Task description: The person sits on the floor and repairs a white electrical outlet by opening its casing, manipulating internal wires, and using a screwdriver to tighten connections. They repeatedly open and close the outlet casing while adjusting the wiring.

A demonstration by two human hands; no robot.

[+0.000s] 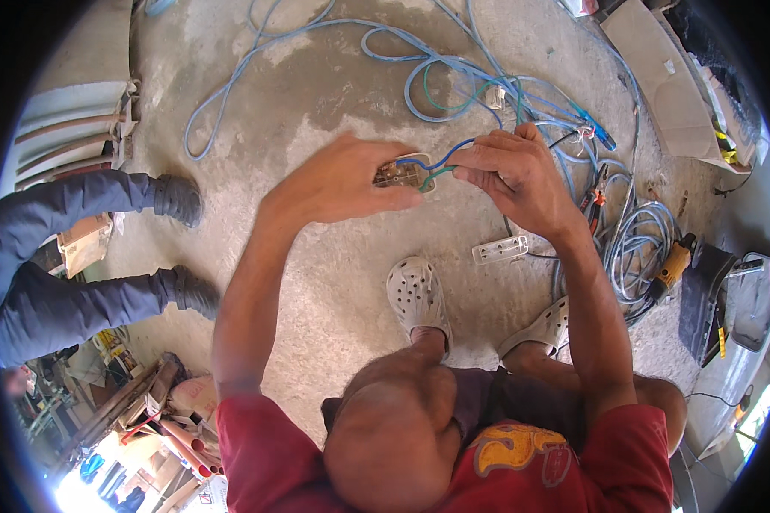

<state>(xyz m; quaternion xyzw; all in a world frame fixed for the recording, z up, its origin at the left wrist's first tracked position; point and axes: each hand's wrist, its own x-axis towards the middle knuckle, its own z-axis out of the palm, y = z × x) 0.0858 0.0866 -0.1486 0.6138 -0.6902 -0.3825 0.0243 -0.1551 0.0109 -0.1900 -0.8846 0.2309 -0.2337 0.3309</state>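
Note:
Above the floor in front of me, my left hand (338, 181) grips a small electrical socket (399, 175) with a pale rim and its metal inner parts exposed. A blue wire (439, 162) and a green wire (433, 179) run from the socket to my right hand (515, 178). The thumb and fingers of that hand are pinched on the wires close beside the socket. My left fingers and thumb wrap around the socket's edges and cover part of it.
Loose blue-grey cable (423, 56) loops across the floor. A white power strip (500, 250), red-handled pliers (592, 205), a cable coil (631, 248) and a yellow power tool (674, 265) lie right. Another person's legs (94, 286) are at left; cardboard (667, 85) lies far right.

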